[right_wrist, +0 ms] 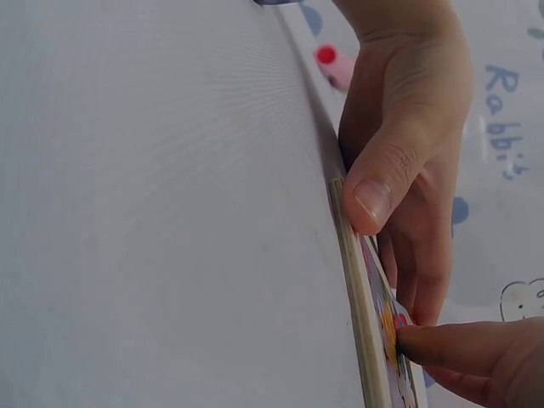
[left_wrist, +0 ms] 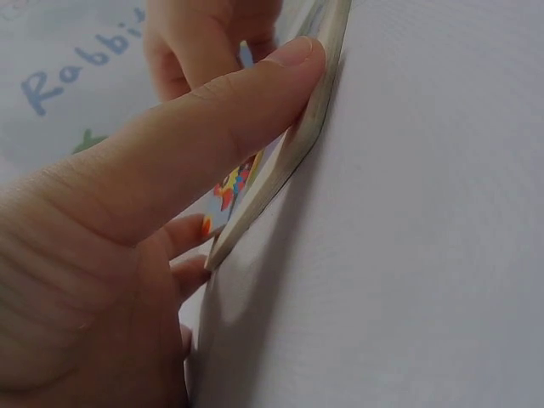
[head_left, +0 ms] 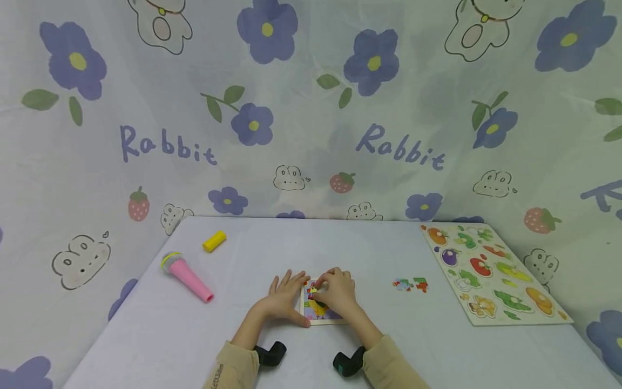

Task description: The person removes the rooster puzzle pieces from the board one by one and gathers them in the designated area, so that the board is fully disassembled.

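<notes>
A small framed jigsaw puzzle (head_left: 320, 322) with a bright cartoon picture lies near the table's front, between both hands. My left hand (head_left: 282, 300) rests against its left side with fingers straight and spread; the thumb (left_wrist: 255, 93) presses on the frame's near corner in the left wrist view. Over the picture, my right hand (head_left: 338, 292) bends its fingers and pinches a small puzzle piece (head_left: 312, 290), largely covered by the fingertips. In the right wrist view, the right fingertips (right_wrist: 416, 342) touch the picture's surface. Two loose puzzle pieces (head_left: 411, 284) lie to the right.
At the right stands a large vegetable puzzle board (head_left: 461, 297), lying flat. On the left are a pink toy microphone (head_left: 191, 280) and a yellow cylinder (head_left: 214, 241). Black wrist-camera mounts (head_left: 272, 354) sit at both sleeves. A printed cloth (head_left: 311, 151) hangs behind the table.
</notes>
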`<action>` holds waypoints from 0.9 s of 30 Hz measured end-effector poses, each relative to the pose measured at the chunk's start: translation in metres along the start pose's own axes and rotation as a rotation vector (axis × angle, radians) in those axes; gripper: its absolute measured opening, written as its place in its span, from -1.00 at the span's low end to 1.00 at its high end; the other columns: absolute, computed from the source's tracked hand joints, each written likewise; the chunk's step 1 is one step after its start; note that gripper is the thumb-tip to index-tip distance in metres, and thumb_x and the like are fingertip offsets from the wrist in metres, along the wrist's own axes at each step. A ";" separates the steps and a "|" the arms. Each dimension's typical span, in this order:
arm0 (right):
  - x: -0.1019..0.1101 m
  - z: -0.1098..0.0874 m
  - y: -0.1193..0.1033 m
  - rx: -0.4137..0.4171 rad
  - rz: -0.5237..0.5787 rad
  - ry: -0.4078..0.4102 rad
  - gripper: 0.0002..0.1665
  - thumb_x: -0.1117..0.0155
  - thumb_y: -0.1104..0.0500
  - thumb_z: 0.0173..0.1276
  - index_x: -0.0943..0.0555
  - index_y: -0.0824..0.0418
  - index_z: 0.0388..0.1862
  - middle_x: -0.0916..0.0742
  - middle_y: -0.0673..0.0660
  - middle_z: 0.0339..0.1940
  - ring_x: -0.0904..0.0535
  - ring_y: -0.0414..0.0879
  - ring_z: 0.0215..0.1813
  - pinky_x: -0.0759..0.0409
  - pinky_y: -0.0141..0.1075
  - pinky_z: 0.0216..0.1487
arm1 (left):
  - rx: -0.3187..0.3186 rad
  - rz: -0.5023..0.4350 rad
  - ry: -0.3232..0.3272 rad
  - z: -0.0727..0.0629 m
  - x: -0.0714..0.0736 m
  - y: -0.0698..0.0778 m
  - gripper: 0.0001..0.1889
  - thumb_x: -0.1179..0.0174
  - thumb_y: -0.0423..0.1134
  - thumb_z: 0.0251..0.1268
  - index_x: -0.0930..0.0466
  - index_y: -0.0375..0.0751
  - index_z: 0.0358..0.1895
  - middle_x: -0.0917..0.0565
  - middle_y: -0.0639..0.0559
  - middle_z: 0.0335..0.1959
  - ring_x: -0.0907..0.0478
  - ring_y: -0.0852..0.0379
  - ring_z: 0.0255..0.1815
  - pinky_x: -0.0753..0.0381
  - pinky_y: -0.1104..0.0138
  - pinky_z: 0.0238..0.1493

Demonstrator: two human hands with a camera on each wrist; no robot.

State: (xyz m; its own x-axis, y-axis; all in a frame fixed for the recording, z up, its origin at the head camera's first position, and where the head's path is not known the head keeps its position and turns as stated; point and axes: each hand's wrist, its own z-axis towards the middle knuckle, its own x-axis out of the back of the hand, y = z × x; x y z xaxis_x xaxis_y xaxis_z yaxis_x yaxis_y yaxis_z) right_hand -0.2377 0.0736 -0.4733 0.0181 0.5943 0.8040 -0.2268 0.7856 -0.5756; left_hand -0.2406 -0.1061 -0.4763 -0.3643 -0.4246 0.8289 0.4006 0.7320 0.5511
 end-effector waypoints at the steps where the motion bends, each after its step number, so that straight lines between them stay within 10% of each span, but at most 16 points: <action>1: 0.000 0.000 0.000 -0.003 0.004 0.001 -0.69 -0.51 0.03 -0.08 -0.63 0.08 -0.35 -0.56 0.22 -0.07 -0.37 0.19 0.00 -0.29 0.12 -0.02 | 0.000 0.000 0.002 0.000 0.000 0.000 0.09 -0.47 0.12 -0.28 -0.10 -0.21 0.39 -0.05 -0.18 0.45 0.26 -0.32 0.45 0.37 -0.29 0.27; 11: -0.004 0.004 0.002 -0.001 0.047 0.019 -0.67 -0.46 0.07 -0.01 -0.64 0.10 -0.23 -0.59 0.17 -0.12 -0.39 0.12 -0.06 -0.30 0.07 -0.04 | 0.013 -0.022 0.013 0.001 0.000 -0.002 0.17 -0.49 0.11 -0.32 -0.01 -0.22 0.42 -0.08 -0.16 0.44 0.25 -0.30 0.45 0.37 -0.26 0.28; 21: -0.003 0.006 0.006 0.021 0.317 -0.053 -0.74 -0.35 0.22 0.14 -0.59 0.16 -0.17 -0.71 -0.01 -0.46 -0.54 -0.24 -0.44 -0.49 -0.39 -0.42 | 0.025 -0.040 0.015 0.000 0.001 -0.001 0.22 -0.50 0.10 -0.34 0.06 -0.23 0.44 -0.11 -0.16 0.43 0.24 -0.28 0.45 0.36 -0.25 0.29; 27: 0.004 0.008 0.012 -0.086 0.608 -0.058 -0.60 -0.31 0.23 0.19 -0.46 0.23 0.01 -0.68 0.08 -0.39 -0.62 -0.09 -0.37 -0.59 -0.33 -0.34 | 0.024 -0.031 0.011 -0.001 0.001 0.000 0.22 -0.50 0.10 -0.34 0.05 -0.24 0.44 -0.11 -0.17 0.43 0.23 -0.29 0.45 0.36 -0.24 0.30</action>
State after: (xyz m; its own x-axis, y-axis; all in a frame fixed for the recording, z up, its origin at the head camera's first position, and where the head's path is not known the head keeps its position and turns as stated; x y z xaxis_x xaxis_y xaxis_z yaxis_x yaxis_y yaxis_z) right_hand -0.2481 0.0837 -0.4759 -0.1431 0.9317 0.3339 -0.1001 0.3220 -0.9414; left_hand -0.2402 -0.1068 -0.4752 -0.3674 -0.4530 0.8123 0.3689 0.7307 0.5744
